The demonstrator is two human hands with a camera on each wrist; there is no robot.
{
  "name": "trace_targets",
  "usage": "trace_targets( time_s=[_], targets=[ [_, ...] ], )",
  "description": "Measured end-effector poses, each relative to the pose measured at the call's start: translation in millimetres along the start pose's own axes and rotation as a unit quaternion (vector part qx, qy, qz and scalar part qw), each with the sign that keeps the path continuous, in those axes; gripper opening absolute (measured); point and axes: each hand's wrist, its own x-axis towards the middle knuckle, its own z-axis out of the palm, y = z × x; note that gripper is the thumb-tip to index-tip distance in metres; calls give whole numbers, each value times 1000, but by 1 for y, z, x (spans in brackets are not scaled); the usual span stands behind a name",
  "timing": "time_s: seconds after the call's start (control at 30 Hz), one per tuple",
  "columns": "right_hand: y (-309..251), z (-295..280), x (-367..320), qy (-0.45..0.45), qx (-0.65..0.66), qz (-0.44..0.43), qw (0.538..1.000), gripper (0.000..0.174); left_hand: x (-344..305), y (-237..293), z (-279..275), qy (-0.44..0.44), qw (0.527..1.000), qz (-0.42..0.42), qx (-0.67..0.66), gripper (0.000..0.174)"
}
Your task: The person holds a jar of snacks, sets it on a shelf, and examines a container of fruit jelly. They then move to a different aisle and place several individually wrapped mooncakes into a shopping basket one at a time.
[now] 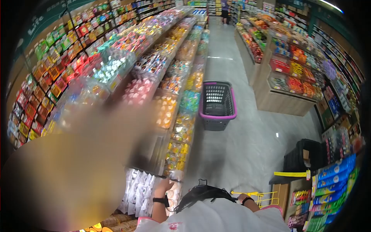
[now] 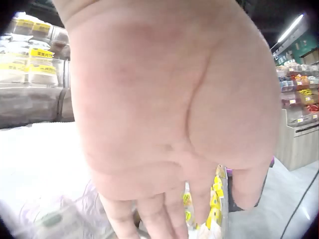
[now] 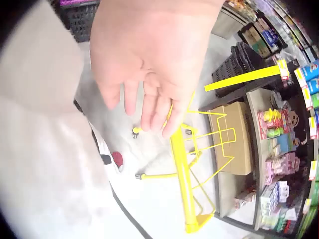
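**Left grip over wrapped packets, right grip by a yellow frame**

Left side: my left grip [image 1: 164,187] is spread loosely, fingers extended and nothing visibly clamped in it. The palm looks bare; whether the fingertips meet any wrapper, I cannot tell. It is the nearer one to the display. White-wrapped packets [image 1: 137,189] lie just beside it, on its left, long axes running roughly away from my body. Cream-pink packets [image 1: 174,199] sit right by the grip, and yellow packets [image 1: 177,152] lie just beyond, farther along the same display.

Right side: my right grip [image 1: 244,198] hangs relaxed, fingers a little bent, holding nothing I can see. Its fingertips overlap the yellow metal frame [image 3: 182,174] in the wrist view; contact unclear. The frame's thick tube slants away from the fingers, smooth and painted, with thin bent wire alongside. A plain brown cardboard box [image 3: 235,144] stands beyond it.

Textures: packet film is clear, crinkled and glossy. The shopping basket [image 1: 216,123], dark slotted plastic with a magenta rim, rests on the smooth grey floor [image 1: 232,154], ahead and well apart from both. A large tan form [image 1: 69,178] at far left is too blurred to name.
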Motion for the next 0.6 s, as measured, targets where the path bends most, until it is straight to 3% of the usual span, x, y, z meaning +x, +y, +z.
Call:
trace_targets(
  time_s=[0.1, 0.17, 0.23, 0.27, 0.4, 0.47, 0.53, 0.6],
  targets=[
    [-64, -79, 10, 36, -6, -4, 999, 41, 25, 11, -25, 52, 998, 27, -14, 43],
    [-84, -99, 66, 14, -63, -50, 997, 40, 43, 9, -22, 44, 998, 28, -25, 41],
    [-139, -145, 78, 39, -81, -105, 990, 38, 48, 15, -22, 45, 998, 35, -39, 40],
    [-150, -149, 121, 29, -129, -171, 976, 38, 50, 17, -21, 47, 997, 37, -46, 40],
    [-265, -217, 154, 90, -118, -332, 932, 30, 62, 21, -1, 58, 996, 24, -57, 45],
    [-318, -235, 185, 49, -154, -383, 909, 25, 68, 29, 6, 86, 991, -15, -102, 42],
    [-374, -268, 169, 36, -89, -442, 892, 23, 77, 36, 4, 78, 984, -60, -150, 41],
    [-422, -286, 172, -53, -106, -462, 879, 24, 94, 36, 11, 90, 980, -69, -163, 41]
  ],
)
